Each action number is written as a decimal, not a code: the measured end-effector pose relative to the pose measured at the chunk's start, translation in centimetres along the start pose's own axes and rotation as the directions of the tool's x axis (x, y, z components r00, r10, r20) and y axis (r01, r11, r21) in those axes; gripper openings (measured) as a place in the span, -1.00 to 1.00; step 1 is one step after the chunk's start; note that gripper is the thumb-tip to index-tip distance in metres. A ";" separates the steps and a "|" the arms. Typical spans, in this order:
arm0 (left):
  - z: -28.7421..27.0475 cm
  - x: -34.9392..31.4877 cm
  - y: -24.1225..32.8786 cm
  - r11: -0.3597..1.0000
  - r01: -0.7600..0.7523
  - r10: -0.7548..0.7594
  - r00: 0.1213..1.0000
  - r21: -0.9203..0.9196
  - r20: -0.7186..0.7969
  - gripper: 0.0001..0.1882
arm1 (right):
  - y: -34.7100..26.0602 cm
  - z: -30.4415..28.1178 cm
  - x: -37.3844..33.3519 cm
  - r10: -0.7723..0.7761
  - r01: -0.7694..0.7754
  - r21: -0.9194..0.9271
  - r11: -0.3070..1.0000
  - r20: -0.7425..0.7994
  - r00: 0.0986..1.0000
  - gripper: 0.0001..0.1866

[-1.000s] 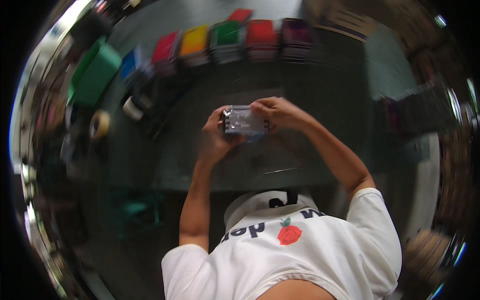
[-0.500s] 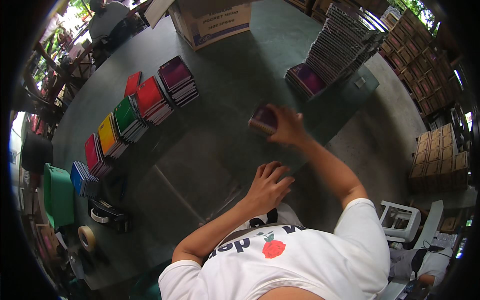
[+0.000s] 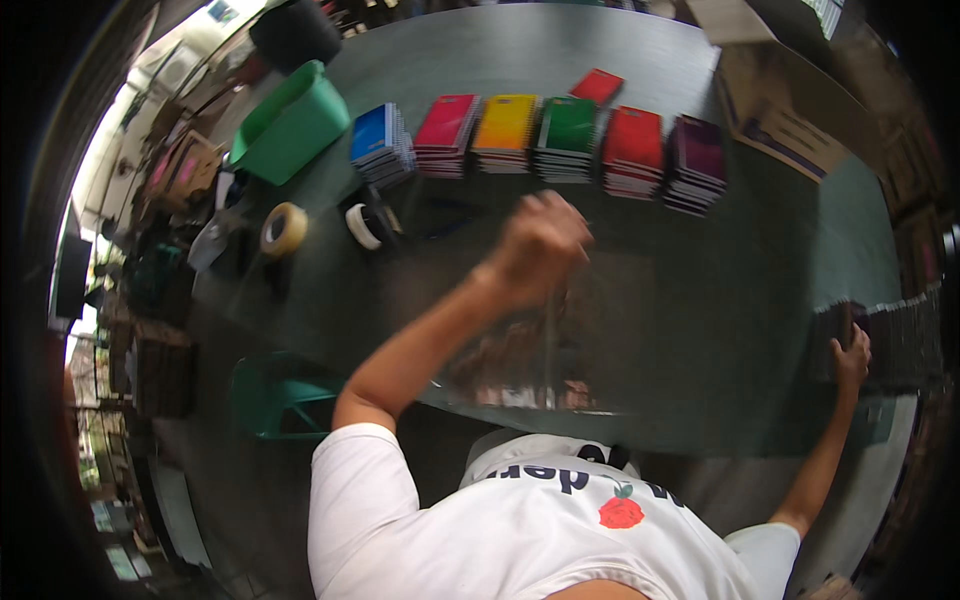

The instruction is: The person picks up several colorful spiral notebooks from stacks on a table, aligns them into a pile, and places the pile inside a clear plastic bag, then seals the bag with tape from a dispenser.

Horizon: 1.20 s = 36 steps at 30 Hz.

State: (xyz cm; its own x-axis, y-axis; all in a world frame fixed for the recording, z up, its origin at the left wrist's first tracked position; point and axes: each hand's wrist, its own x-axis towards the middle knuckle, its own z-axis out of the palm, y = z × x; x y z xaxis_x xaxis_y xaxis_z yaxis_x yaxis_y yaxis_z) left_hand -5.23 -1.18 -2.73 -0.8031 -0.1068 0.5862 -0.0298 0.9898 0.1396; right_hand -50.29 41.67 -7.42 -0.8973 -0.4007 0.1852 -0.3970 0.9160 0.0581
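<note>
At the far right my right hand [image 3: 852, 354] reaches to a tall pile of dark spiral notebooks [image 3: 905, 335], its fingers closed on a dark purple notebook [image 3: 848, 318] at the pile's near end. Over the middle of the table hangs my left hand [image 3: 540, 248], blurred, its fingers curled; whatever they may hold is hidden. Below it, clear plastic [image 3: 530, 365] lies on the table, shiny with reflections. Beyond the left hand stands a row of small spiral notebook stacks: blue [image 3: 376, 135], pink [image 3: 444, 122], yellow [image 3: 506, 122], green [image 3: 567, 126], red [image 3: 632, 138] and purple [image 3: 697, 150].
One red notebook [image 3: 597, 86] lies behind the row. To the left are a green plastic bin [image 3: 290, 125], a tape roll [image 3: 284, 230] and a black tape dispenser [image 3: 370, 222]. An open cardboard box [image 3: 785, 110] stands at the back right. A green stool [image 3: 285, 395] is below the table's near edge.
My view has turned to the left. My right hand, holding a purple notebook over the table before, is now out at the notebook pile. My left hand has moved forward from near my body.
</note>
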 end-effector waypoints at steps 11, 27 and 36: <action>-6.8 -14.9 -29.8 0.666 0.482 -0.554 0.831 0.569 -0.055 -0.77 | -34.8 -7.3 -8.5 -0.680 0.564 0.610 0.556 -0.057 0.731 -0.45; -4.1 -9.1 -6.2 0.816 0.480 -0.540 0.832 -0.322 -0.129 -0.74 | -53.2 -2.7 -19.1 -0.868 -0.810 0.491 -0.320 0.191 0.459 -0.76; -3.2 -5.8 -7.8 -0.171 0.773 -0.571 0.428 -0.611 0.701 -0.72 | -50.0 -1.7 -19.7 -0.933 -0.974 0.210 -0.082 0.327 0.149 -0.54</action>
State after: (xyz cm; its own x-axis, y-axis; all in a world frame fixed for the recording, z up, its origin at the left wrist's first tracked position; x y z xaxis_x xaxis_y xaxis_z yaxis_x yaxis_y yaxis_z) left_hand 1.54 -8.55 -4.69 -0.7437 -0.5440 -0.3885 -0.2521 -0.3100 0.9167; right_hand -12.42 3.81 -12.35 0.1736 -0.9213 -0.3478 0.8661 0.3110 -0.3914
